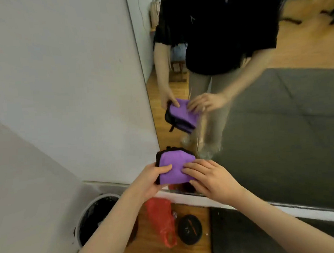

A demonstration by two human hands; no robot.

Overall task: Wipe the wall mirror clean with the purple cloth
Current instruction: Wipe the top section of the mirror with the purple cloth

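Note:
The purple cloth (175,167), folded into a pad with black edging, is held just in front of the wall mirror's (277,121) lower left corner. My left hand (151,179) grips its left side, thumb on top. My right hand (208,177) lies on its right side with fingers spread flat over the fabric. The mirror shows a reflection of both hands and the cloth, plus a person in a black top.
A white wall (64,83) runs left of the mirror. Below stand a white bin with a black liner (95,215), a red plastic bag (162,218) and a black round weight (189,229) on the wooden floor. A dark mat (243,235) lies at lower right.

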